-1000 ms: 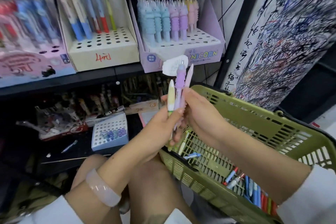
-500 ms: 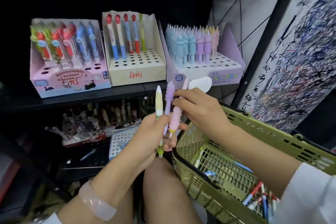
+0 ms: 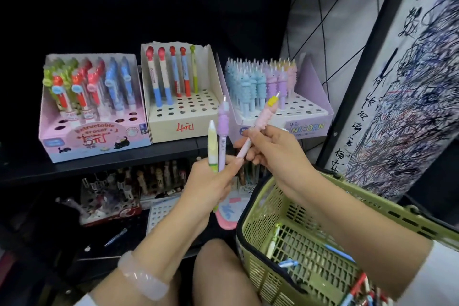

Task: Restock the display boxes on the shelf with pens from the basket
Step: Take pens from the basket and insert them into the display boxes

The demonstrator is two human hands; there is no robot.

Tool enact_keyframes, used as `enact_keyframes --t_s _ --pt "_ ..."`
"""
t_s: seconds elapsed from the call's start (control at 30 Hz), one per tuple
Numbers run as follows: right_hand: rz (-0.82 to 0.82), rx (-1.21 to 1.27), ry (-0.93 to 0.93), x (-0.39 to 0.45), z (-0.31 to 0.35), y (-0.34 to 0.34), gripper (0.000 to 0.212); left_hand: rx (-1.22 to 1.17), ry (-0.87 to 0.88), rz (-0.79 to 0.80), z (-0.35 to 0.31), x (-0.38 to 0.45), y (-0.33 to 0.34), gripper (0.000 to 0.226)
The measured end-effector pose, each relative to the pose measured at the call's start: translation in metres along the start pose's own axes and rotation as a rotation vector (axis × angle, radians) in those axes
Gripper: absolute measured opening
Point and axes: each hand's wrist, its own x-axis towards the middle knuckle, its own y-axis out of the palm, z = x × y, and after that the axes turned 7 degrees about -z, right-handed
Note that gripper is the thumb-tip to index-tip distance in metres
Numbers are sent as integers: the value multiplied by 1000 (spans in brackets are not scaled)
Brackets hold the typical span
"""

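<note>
Holding a pink pen (image 3: 263, 123) pinched in your right hand (image 3: 275, 149) and two pens (image 3: 217, 141) gripped in your left hand (image 3: 211, 181), you next push the pink one into a free hole of the unicorn box (image 3: 308, 122) just past your right fingers.

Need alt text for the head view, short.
Right hand holds a pink pen toward the unicorn box on the shelf; left hand grips two pens. A green basket sits at right.

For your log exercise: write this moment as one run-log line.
left hand: holds yellow pen, purple pen | right hand: holds pink pen | target: unicorn box
</note>
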Motion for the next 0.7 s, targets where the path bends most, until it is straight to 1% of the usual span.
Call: enact_keyframes --t_s 0.1,0.17,0.27,0.33,0.4,0.53,0.6,0.7 --pt "-19 51 9 8 10 -9 13 35 8 -15 -7 6 7 17" --pt "-55 98 -14 17 20 -18 17 24 1 -4 -14 11 13 16" --pt "-83 60 -105 36 35 -30 18 29 -13 13 -27 21 26 17" --pt "-153 2 -179 55 47 -43 17 36 -17 23 -34 30 33 22" --pt "-271 -103 -290 78 61 -61 14 55 1 15 -41 40 38 26" --pt "-483 -406 -482 129 76 -98 12 52 45 -6 -49 56 41 21" --pt "-489 -566 -490 150 73 -107 14 69 64 -15 -50 62 42 22" --pt "-419 -735 -453 172 63 -113 17 69 79 -25 -51 70 42 22"
